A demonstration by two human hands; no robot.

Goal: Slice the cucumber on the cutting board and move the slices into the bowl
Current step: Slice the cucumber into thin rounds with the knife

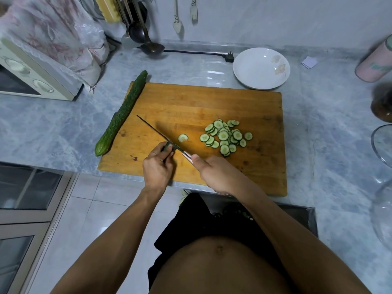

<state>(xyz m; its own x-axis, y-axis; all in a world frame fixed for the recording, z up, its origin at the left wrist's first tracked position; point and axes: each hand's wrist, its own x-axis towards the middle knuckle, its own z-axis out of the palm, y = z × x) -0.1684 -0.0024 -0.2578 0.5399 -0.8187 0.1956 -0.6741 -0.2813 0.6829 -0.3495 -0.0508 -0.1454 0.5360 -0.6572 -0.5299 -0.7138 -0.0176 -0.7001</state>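
Observation:
A wooden cutting board (pixel 191 102) lies on the marble counter. My left hand (pixel 157 168) pinches a short cucumber stub (pixel 169 147) near the board's front. My right hand (pixel 218 175) grips the handle of a knife (pixel 157 132), whose thin blade stands on the stub. One slice (pixel 183 138) lies just right of the blade. A pile of several slices (pixel 224 136) sits further right on the board. A whole cucumber (pixel 122 114) lies along the board's left edge. The white bowl (pixel 261 68) stands behind the board's right corner and holds nothing.
A toaster oven (pixel 27 77) under a floral cloth stands at the left. Ladles (pixel 148 45) and a power plug (pixel 230 57) sit at the back. A pink canister (pixel 375 62), a dark jar (pixel 381 107) and a glass lid (pixel 384 149) line the right edge.

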